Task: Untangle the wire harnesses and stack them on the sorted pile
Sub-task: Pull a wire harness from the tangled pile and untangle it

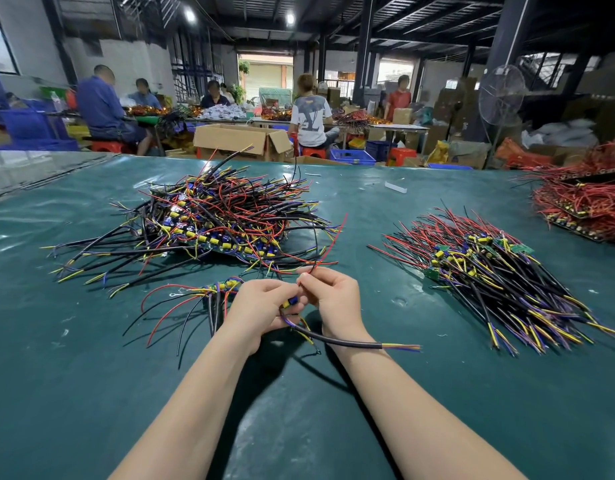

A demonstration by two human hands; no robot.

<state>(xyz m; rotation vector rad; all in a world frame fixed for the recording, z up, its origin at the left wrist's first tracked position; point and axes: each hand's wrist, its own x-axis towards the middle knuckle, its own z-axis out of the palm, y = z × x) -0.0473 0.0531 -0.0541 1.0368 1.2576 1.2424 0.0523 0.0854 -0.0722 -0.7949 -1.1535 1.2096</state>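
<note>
A big tangled heap of wire harnesses, red, black, yellow and blue, lies at the centre left of the green table. The sorted pile, its wires laid roughly parallel, sits to the right. My left hand and my right hand meet in front of the heap, both gripping one harness. Its black cable runs under my right wrist to stripped coloured ends, and its red wire rises from my right fingers. A small bunch of harnesses lies just left of my left hand.
Another heap of red wires on dark boards sits at the table's far right. A small white scrap lies near the far edge. Beyond the table are cardboard boxes, blue crates, a standing fan and seated people at work.
</note>
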